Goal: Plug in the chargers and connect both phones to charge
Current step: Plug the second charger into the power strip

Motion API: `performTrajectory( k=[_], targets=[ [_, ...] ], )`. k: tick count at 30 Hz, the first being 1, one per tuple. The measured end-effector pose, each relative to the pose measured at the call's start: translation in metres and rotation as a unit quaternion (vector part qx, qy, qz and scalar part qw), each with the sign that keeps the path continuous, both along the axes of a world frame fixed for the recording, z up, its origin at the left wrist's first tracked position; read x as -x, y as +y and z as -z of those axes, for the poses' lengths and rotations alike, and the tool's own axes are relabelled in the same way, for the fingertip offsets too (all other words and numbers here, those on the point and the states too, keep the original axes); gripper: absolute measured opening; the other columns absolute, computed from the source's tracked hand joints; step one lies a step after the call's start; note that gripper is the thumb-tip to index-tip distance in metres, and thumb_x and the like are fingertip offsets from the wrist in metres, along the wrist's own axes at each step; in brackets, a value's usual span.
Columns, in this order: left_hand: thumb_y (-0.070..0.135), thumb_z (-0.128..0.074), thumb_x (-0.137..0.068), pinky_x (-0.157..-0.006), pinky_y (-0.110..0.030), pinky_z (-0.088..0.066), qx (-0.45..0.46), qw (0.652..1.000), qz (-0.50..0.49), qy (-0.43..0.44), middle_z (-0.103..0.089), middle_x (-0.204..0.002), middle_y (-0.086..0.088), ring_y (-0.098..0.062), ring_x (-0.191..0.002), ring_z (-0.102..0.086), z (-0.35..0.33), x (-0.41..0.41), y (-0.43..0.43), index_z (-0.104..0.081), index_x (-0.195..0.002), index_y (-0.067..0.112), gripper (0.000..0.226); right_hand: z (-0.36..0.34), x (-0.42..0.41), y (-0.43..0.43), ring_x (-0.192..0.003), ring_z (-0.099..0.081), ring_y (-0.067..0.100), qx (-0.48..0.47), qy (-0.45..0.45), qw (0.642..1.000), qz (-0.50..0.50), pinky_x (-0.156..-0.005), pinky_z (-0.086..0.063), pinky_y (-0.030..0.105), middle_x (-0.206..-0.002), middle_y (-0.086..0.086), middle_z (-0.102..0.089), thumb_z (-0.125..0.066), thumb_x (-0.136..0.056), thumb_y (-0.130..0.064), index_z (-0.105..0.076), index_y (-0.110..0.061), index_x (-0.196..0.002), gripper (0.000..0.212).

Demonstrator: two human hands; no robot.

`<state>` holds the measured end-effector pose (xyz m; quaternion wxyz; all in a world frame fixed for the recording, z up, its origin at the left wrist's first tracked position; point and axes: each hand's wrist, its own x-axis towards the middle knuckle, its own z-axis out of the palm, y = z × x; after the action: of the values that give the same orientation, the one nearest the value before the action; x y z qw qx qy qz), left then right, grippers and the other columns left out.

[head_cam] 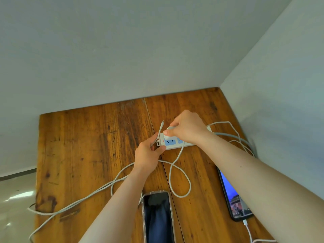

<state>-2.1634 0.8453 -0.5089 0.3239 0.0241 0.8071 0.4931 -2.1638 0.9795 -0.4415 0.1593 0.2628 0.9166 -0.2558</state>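
Observation:
A white power strip [172, 142] with blue sockets lies on the wooden table [87, 146] near the right wall. My right hand [186, 128] grips a white charger plug [167, 135] pressed onto the strip's top. My left hand [149, 154] steadies the strip's left end and pinches a white cable, whose free connector tip [162, 123] points up. That cable [180, 172] loops down the table. A dark-screened phone [157, 216] lies near the front edge, with no cable seen in it. A second phone [233, 199], its screen lit, lies at the right with a white cable [245, 222] plugged in.
Grey walls close the table at the back and on the right. Long white cables [78, 200] trail off the left front corner towards the pale floor [15, 199]. More cable [242, 137] is bunched by the right wall behind the strip.

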Motion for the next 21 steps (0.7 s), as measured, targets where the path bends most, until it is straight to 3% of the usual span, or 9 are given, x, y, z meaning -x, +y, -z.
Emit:
performTrajectory(
  k=[8,17,21],
  targets=[
    [0.02,-0.062,-0.088,-0.095,-0.038,-0.046,-0.014,1.0,-0.01,0.0,-0.054,-0.138,-0.001,-0.024,-0.125,-0.048,0.004,-0.001,-0.001,-0.045,-0.138,0.028,0.054,0.008,-0.003,-0.013,-0.092,-0.065,0.021,-0.034,0.011,0.999,0.008,-0.066,-0.044,0.026,-0.105,0.006,-0.071,-0.077,-0.074,-0.039,-0.068,-0.011,-0.104,0.042],
    [0.023,-0.062,-0.088,-0.089,-0.032,-0.046,0.006,1.0,-0.019,0.01,-0.056,-0.134,0.001,-0.024,-0.122,-0.051,0.011,-0.002,0.001,-0.047,-0.136,0.031,0.051,0.014,0.005,-0.012,-0.091,-0.066,0.022,-0.034,-0.01,0.998,0.044,-0.067,-0.046,0.027,-0.104,0.007,-0.071,-0.079,-0.071,-0.041,-0.069,-0.01,-0.104,0.046],
    [0.026,-0.047,-0.096,-0.092,-0.03,-0.043,-0.038,0.997,-0.066,0.016,-0.061,-0.127,0.002,-0.026,-0.123,-0.052,0.002,-0.009,-0.008,-0.052,-0.133,0.024,0.037,0.016,-0.001,-0.015,-0.093,-0.065,0.022,-0.033,0.006,0.998,0.062,-0.065,-0.042,0.028,-0.108,0.006,-0.071,-0.077,-0.072,-0.043,-0.068,-0.012,-0.106,0.046]
  ],
)
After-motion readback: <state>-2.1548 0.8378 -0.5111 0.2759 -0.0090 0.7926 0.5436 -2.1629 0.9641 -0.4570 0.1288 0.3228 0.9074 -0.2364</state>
